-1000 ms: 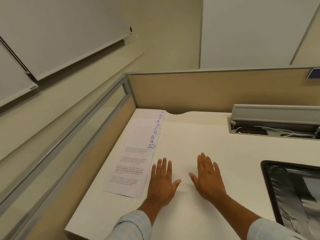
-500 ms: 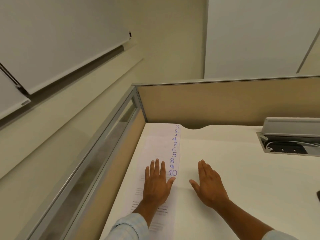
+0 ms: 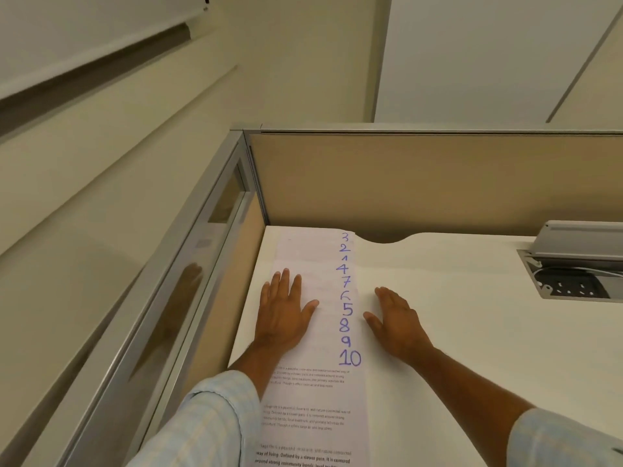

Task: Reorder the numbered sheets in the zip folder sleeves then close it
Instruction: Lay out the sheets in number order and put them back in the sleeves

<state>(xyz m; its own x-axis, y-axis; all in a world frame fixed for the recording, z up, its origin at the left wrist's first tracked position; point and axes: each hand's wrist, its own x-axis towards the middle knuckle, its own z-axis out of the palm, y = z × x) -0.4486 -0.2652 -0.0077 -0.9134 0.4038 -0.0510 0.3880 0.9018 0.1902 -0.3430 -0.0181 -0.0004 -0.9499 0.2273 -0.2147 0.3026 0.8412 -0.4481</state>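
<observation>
Numbered sheets [image 3: 344,298] lie fanned, misordered; sorting seems unstarted. Left hand [image 3: 285,315] rests on them, right hand [image 3: 397,321] beside; both grips apart.

Two bare hands [image 3: 283,315] — forearms uncovered, pale blue faintly checked sleeves [image 3: 209,423] rolled back.

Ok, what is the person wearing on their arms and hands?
Both arms wear pale blue, faintly checked shirt sleeves, the left sleeve and right sleeve ending short of the wrists. The left hand and right hand are bare: no gloves, rings or watch show.
</observation>
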